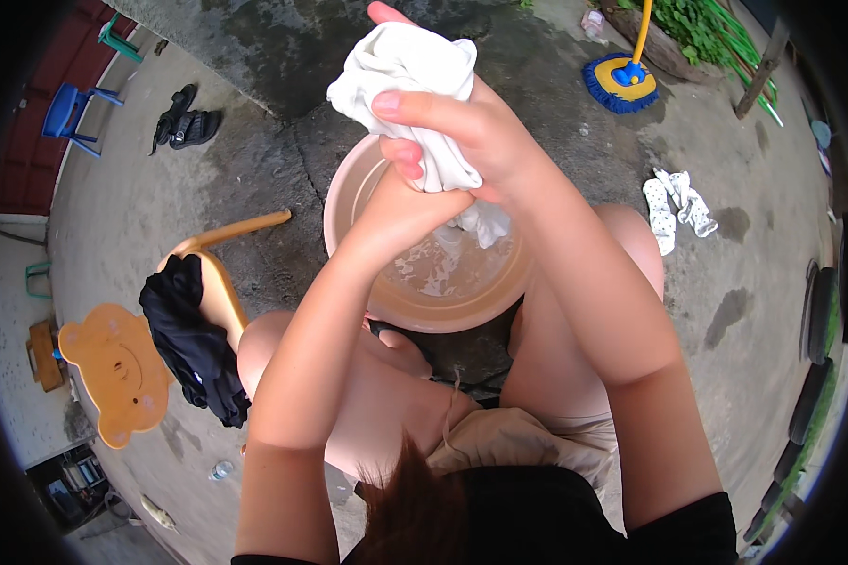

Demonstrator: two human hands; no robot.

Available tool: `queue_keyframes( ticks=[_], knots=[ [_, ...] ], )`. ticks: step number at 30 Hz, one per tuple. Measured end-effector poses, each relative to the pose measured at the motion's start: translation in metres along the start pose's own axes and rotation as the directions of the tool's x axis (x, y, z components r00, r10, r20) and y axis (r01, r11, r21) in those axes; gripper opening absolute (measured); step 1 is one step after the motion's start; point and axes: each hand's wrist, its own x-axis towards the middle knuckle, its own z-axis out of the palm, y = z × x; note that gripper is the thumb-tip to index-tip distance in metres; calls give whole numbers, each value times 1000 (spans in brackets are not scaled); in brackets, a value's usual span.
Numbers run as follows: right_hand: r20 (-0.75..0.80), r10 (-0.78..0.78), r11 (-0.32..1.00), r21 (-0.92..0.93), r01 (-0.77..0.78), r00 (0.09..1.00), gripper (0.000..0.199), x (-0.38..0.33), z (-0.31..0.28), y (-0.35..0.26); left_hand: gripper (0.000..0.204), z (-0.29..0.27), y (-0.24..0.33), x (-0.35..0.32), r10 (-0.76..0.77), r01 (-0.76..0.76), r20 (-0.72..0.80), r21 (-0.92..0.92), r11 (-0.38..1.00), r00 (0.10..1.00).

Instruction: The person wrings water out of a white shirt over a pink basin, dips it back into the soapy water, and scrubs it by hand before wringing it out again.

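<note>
A bunched, damp-looking white cloth (405, 61) is gripped in both my hands above a round beige basin (443, 318). My right hand (476, 127) wraps around its upper part, with the thumb pressed across the front. Lower down, my left hand (400, 193) closes around the bottom of the cloth, its thumb tip showing beside the folds. Its other fingers are mostly hidden. The cloth is too crumpled to tell which garment it is. Cloudy, sudsy water (448, 273) fills the basin's bottom, where another white cloth (485, 226) lies partly submerged.
A pair of spotted white socks (676, 207) lies on the concrete to the right. Black clothing (193, 334) drapes over a small orange bear-shaped chair (118, 377) at left. Farther off are black sandals (187, 122), a blue stool (71, 113) and a blue-and-yellow mop (622, 83).
</note>
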Motion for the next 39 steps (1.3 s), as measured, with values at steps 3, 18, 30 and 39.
queue_keyframes(
  ticks=[3,18,30,39],
  knots=[
    [79,133,989,-71,-128,988,42,0,3,-13,41,7,-14,5,131,-120,-62,159,980,989],
    [-238,51,963,-245,-111,970,41,-3,7,-5,50,20,-22,3,34,-11,-96,225,974,995],
    [-337,165,964,-142,-224,927,35,3,-7,-4,21,20,-15,13,-80,84,-53,68,994,995],
    [-52,558,607,-655,-450,828,71,-10,-37,-21,32,-26,7,-13,-158,178,82,-455,872,984]
  ],
)
